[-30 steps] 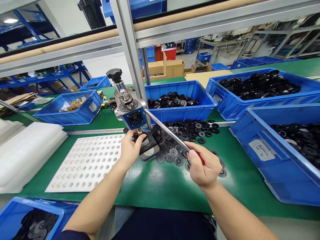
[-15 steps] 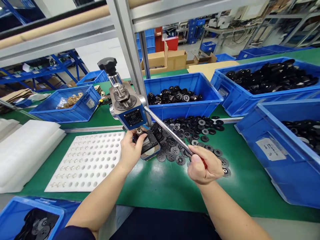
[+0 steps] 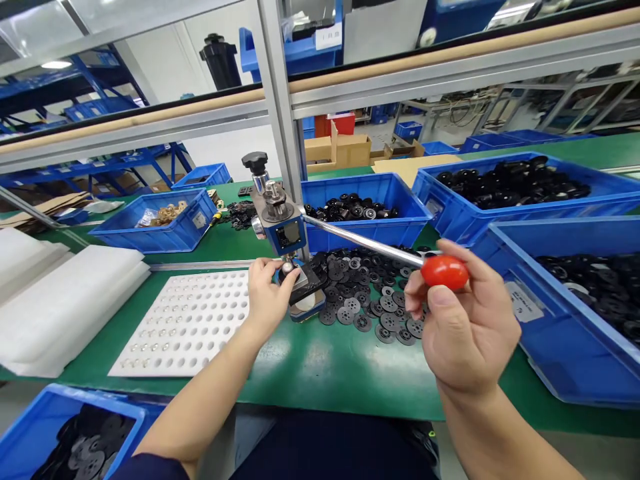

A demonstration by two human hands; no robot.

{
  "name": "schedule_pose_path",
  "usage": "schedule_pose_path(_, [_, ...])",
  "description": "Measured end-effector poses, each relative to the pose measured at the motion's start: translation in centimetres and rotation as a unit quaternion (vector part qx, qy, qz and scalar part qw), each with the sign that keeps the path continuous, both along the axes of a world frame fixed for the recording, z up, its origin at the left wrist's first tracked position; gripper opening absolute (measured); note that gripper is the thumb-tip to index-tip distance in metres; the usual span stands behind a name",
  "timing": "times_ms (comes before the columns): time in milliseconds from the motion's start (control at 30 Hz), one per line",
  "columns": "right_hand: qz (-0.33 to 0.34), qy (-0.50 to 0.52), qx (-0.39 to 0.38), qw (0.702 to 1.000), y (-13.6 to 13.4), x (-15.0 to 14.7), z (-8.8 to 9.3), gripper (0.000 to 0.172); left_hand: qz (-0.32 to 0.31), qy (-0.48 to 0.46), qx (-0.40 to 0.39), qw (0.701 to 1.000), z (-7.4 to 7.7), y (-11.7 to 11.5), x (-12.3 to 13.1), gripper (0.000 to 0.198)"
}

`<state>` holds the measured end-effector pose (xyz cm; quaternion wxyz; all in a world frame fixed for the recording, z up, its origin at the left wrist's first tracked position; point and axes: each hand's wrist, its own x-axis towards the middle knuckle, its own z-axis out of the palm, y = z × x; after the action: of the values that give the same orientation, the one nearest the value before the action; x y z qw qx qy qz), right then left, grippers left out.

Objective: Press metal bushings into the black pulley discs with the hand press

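A blue hand press (image 3: pixel 285 230) with a black top knob stands on the green bench. My left hand (image 3: pixel 267 293) is at its base, thumb and fingers pinching a small dark round part (image 3: pixel 288 269) with a shiny metal top, just below the ram. Part of that piece is hidden by my fingers. The press lever (image 3: pixel 367 247) reaches out to the right and ends in a red oval knob (image 3: pixel 445 272). Around this knob my right hand (image 3: pixel 465 327) is loosely curled, thumb against its near side. Many black discs (image 3: pixel 353 305) lie beside the press.
Left of the press lies a white foam tray (image 3: pixel 200 327) with rows of holes, some holding small clear parts. Stacked white foam (image 3: pixel 85 300) is farther left. Blue bins (image 3: pixel 370 230) of black parts stand behind and right. A metal frame post (image 3: pixel 280 100) rises behind the press.
The lever has swung up, and my right hand rose with it, its grip loosening to show the red knob. My left hand stays at the press base. The view has tilted upward.
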<state>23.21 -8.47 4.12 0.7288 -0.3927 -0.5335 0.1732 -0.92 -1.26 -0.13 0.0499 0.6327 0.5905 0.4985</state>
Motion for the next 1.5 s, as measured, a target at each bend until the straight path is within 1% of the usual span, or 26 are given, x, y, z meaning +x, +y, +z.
schedule_pose_path(33, [0.008,0.015,0.009,1.0,-0.2,0.1,-0.2,0.038,0.0,-0.001,0.015,1.0,0.0,-1.0,0.2,0.016])
schedule_pose_path(67, [0.014,0.024,0.011,1.0,-0.2,0.1,-0.8,0.042,-0.011,-0.002,0.026,1.0,-0.2,-2.1,0.4,0.017])
schedule_pose_path(100, [0.021,0.023,0.001,1.0,-0.2,0.0,-1.9,0.042,-0.032,-0.004,0.032,0.999,-0.4,-3.3,0.7,0.018])
schedule_pose_path(133, [0.032,0.014,-0.027,0.999,-0.1,-0.1,-3.4,0.041,-0.058,-0.006,0.035,0.998,-0.8,-4.4,0.9,0.019])
schedule_pose_path(200, [0.074,-0.026,-0.128,0.989,0.3,-0.5,-7.2,0.038,-0.114,-0.008,0.035,0.993,-2.1,-6.3,1.6,0.021])
schedule_pose_path(267, [0.129,-0.075,-0.247,0.958,0.7,-1.2,-11.5,0.037,-0.158,-0.011,0.021,0.987,-4.1,-7.5,2.3,0.02])
schedule_pose_path(300, [0.161,-0.094,-0.289,0.939,0.8,-1.6,-13.6,0.037,-0.174,-0.015,0.006,0.985,-5.3,-7.8,2.7,0.019])
schedule_pose_path(367, [0.211,-0.111,-0.331,0.913,0.7,-2.5,-16.9,0.039,-0.194,-0.024,-0.033,0.98,-8.1,-8.0,3.3,0.015])
schedule_pose_path(433, [0.229,-0.111,-0.34,0.905,0.2,-3.2,-19.1,0.041,-0.204,-0.031,-0.072,0.976,-11.0,-8.0,3.7,0.012])
schedule_pose_path(500, [0.216,-0.107,-0.341,0.909,-0.5,-3.7,-20.3,0.042,-0.213,-0.027,-0.1,0.971,-13.7,-7.9,3.8,0.01])
schedule_pose_path(567, [0.194,-0.111,-0.332,0.916,-1.2,-3.8,-20.8,0.039,-0.223,-0.015,-0.118,0.968,-15.7,-8.0,3.8,0.013])
schedule_pose_path(600, [0.183,-0.117,-0.319,0.923,-1.6,-3.8,-20.9,0.037,-0.226,-0.009,-0.124,0.966,-16.4,-8.1,3.7,0.015])
schedule_pose_path(633, [0.174,-0.124,-0.301,0.929,-1.8,-3.7,-20.9,0.034,-0.23,-0.004,-0.128,0.965,-16.9,-8.2,3.6,0.017])
schedule_pose_path(700, [0.165,-0.135,-0.271,0.939,-2.2,-3.7,-21.1,0.03,-0.243,-0.003,-0.131,0.961,-17.2,-8.3,3.4,0.018])
schedule_pose_path(800, [0.171,-0.131,-0.273,0.938,-2.4,-3.8,-21.3,0.028,-0.259,-0.016,-0.122,0.958,-16.8,-8.0,3.2,0.017])
schedule_pose_path(933, [0.171,-0.121,-0.286,0.935,-2.3,-4.0,-21.2,0.025,-0.257,-0.026,-0.109,0.96,-16.2,-7.6,3.1,0.016])
schedule_pose_path(1033, [0.167,-0.113,-0.289,0.936,-2.3,-4.2,-21.0,0.022,-0.253,-0.023,-0.102,0.962,-16.2,-7.6,3.1,0.014])
schedule_pose_path(1167, [0.165,-0.111,-0.29,0.936,-2.3,-4.2,-20.9,0.02,-0.24,-0.02,-0.116,0.964,-16.2,-7.8,3.1,0.01])
schedule_pose_path(1500, [0.164,-0.118,-0.284,0.937,-2.3,-4.2,-20.4,0.018,-0.237,-0.026,-0.133,0.962,-16.0,-7.9,3.1,0.006])
